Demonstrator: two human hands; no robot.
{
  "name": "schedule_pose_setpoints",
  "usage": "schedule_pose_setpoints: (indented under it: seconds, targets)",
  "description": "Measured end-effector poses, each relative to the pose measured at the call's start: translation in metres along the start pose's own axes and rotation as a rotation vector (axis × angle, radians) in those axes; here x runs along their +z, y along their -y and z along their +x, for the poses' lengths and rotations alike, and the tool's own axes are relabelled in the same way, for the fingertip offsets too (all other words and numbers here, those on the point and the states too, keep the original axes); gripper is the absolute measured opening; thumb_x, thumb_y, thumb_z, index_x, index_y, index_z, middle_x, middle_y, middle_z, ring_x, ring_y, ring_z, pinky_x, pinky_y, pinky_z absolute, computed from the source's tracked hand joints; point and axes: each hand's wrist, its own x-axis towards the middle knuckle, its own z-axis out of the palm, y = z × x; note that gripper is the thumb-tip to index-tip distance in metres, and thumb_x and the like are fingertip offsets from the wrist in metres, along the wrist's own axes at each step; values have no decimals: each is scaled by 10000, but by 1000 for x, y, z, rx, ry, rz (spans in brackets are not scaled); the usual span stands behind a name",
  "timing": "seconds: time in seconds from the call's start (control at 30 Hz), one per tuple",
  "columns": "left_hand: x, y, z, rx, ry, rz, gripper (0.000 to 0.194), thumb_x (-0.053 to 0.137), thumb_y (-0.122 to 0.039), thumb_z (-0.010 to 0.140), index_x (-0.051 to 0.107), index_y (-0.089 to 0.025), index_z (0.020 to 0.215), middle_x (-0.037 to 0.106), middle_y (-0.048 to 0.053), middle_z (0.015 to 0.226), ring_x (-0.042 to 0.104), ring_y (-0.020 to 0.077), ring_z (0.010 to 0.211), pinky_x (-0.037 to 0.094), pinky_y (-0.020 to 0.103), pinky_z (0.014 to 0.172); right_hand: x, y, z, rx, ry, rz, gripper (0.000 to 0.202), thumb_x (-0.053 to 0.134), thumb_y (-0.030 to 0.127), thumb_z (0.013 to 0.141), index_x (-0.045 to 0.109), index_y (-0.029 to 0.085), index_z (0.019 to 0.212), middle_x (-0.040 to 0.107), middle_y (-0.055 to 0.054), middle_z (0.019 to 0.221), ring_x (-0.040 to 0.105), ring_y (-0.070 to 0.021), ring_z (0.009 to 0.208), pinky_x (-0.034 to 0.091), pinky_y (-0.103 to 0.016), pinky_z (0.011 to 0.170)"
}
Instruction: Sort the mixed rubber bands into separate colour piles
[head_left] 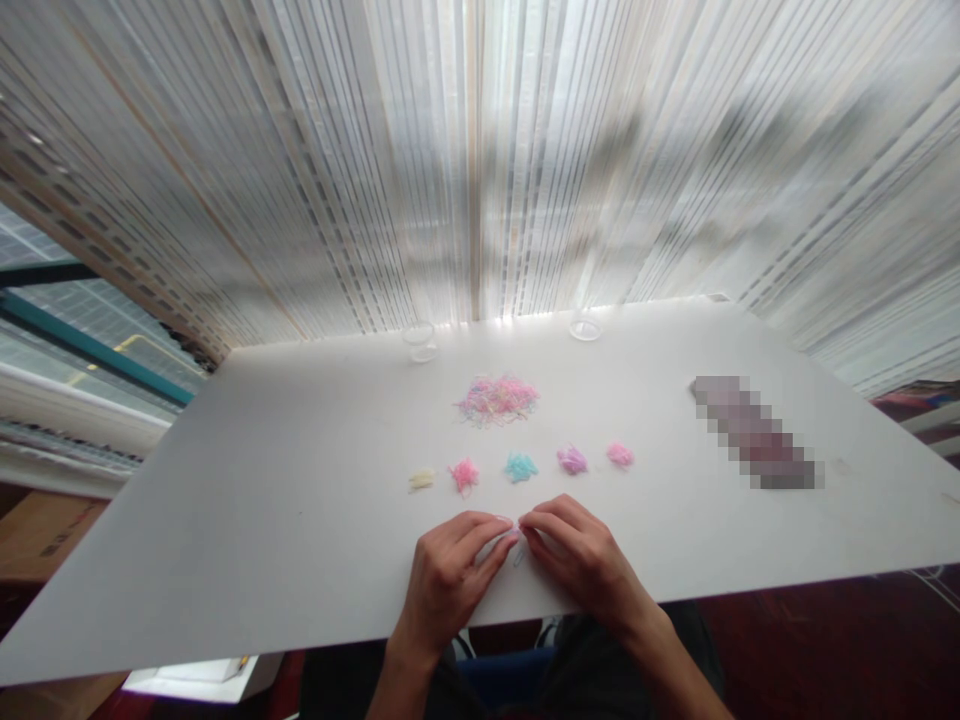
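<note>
My left hand (455,570) and my right hand (581,548) meet fingertip to fingertip above the white table's near edge. Both pinch small thin strands (517,530), pale pink or lilac, with a bluish loop hanging below; details are too small to tell. Just beyond my hands lies a row of small piles: pale yellow (421,480), coral pink (464,475), turquoise (520,467), purple (572,459) and light pink (620,455). Behind the row sits a larger mixed-colour pile of strands (498,398).
Two clear round containers (422,351) (586,328) stand at the table's back edge, by the pale striped curtain (442,180). A pixelated object (757,435) lies on the right of the white table (300,430). Cardboard (45,535) shows at lower left.
</note>
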Motion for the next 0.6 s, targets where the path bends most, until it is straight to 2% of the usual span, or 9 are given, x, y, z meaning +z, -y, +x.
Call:
schedule_pose_setpoints:
  seconds: [0.17,0.37,0.6]
  targets:
    - [0,-1,0,5,-14,-17,128,675,-121,978,738,-186,1069,792,67,963,763,177,868,634,259,775,-1,1,1,-12,-24,-1,175,576,111,1008,693,227,1066,698,-54,875,674,-185,794,599,-302,715]
    - [-2,-1,-1,-26,-19,-88,160,678,-119,976,760,-204,1084,781,64,966,756,165,857,639,248,775,-3,2,1,36,-65,22,171,664,208,988,706,231,1152,719,-74,950,705,-208,854,623,-335,747]
    - [-4,-2,-1,-12,-46,-106,162,678,-133,978,779,-207,1081,774,62,940,761,165,844,646,248,772,-3,0,2,36,-65,65,129,658,179,984,737,234,1069,714,-59,896,694,-191,796,611,-314,710]
